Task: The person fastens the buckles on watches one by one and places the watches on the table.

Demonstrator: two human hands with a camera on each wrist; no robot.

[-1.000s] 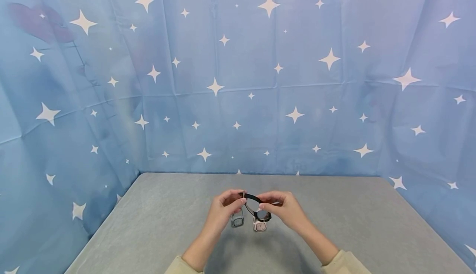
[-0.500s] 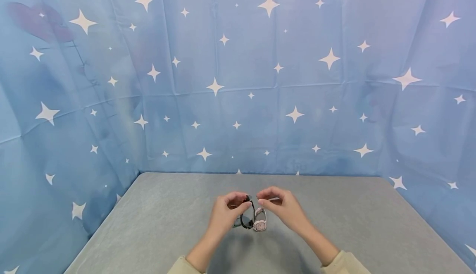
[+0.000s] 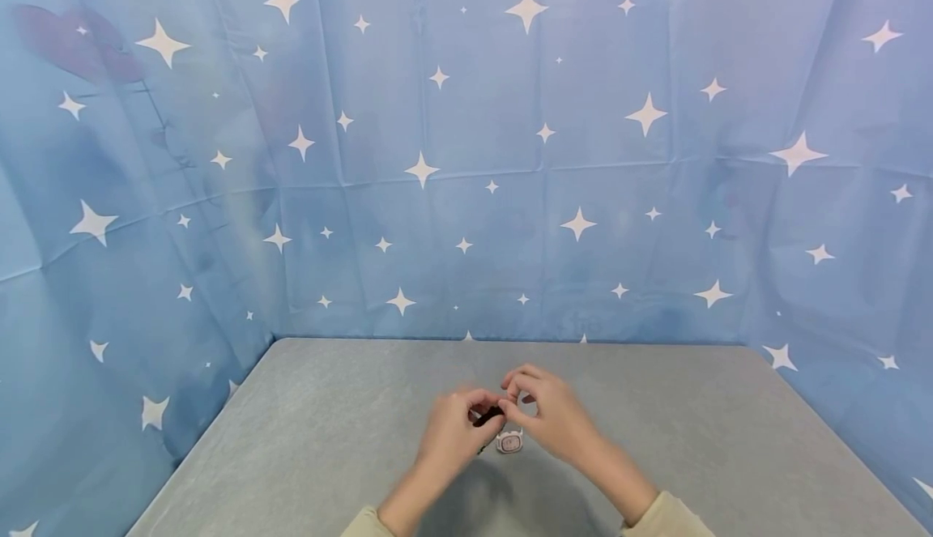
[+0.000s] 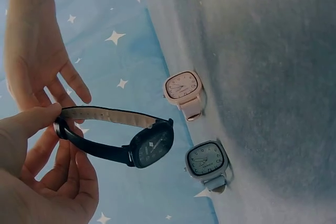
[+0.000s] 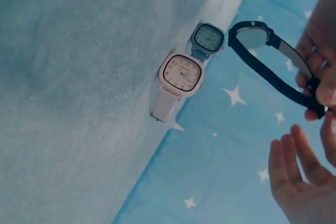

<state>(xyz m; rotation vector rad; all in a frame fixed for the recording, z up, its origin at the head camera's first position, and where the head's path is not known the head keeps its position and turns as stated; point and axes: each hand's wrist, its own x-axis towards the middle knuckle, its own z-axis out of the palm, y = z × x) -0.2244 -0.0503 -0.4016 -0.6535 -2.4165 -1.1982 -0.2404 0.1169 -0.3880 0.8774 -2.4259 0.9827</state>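
Note:
My left hand [image 3: 450, 430] pinches a black wristwatch [image 4: 152, 144] by its strap near the buckle end, holding it above the table. The strap forms a loop, its tan lining visible in the left wrist view. Close beside the buckle end is my right hand [image 3: 552, 414], fingers extended in the right wrist view; whether a fingertip touches the strap, I cannot tell. Below lie a pink square-faced watch [image 5: 181, 73] and a grey-blue one [image 4: 206, 160], side by side on the table. The left hand hides the grey-blue watch in the head view.
A grey cloth-covered table [image 3: 350, 407] spreads out around the hands. Behind it and at both sides hangs a blue curtain [image 3: 496, 262] printed with white stars.
The right hand first let go of the black watch, then came back in toward its buckle end. The left hand has turned and moved slightly right, the watch still in its grip.

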